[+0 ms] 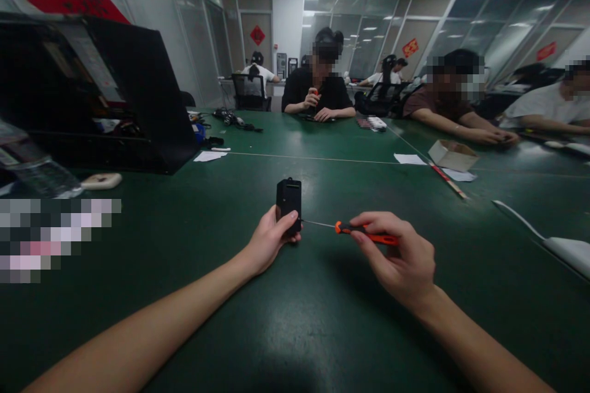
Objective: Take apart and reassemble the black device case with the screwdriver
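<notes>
My left hand [271, 236] is closed around the lower part of a small black rectangular device [289, 195], its thumb on the near face. The device stands roughly upright above the green table, with a slot near its top and a small loop on its upper end. In my right hand [403, 252] is a screwdriver [342, 227] with an orange and black handle, gripped between thumb and fingers. Its thin shaft points left, and the tip meets the right side of the device near my left thumb. Whether it sits in a screw is too small to tell.
A large black open case [138, 92] stands at the left, by a clear plastic bottle [39, 159]. Across the green table [276, 331] lie cables [235, 120], papers [209, 156], a small open box [453, 155] and a red-and-white stick [447, 180]. Other people sit opposite and at the right.
</notes>
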